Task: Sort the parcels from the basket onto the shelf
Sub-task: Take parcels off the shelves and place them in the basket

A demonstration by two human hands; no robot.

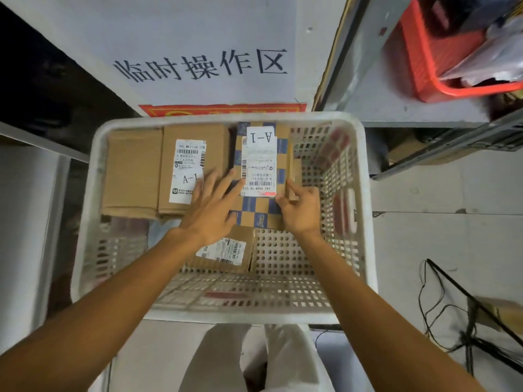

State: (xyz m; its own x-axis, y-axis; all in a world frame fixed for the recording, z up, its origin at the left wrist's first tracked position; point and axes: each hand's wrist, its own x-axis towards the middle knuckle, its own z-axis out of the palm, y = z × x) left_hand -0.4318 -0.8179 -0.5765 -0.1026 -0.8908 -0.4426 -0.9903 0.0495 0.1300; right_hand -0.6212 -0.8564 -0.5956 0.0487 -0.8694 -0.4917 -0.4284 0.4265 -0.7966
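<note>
Parcel edge pinched by right hand.

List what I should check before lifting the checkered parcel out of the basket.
1. Right hand grip: ok, it pinches the checkered parcel at its right edge.
2. Left hand grip: not ok, it lies flat, fingers spread across that parcel and the neighbouring brown parcel.
3. Label legible: ok, the label reads A-1.
4. Nothing stacked on the parcel: ok, only the hands touch its top.
5. Thin brown piece beside the pinching fingertips left out of the grip: cannot tell.
6. A-1 slot on the shelf: cannot tell, no slot marks show.
</note>
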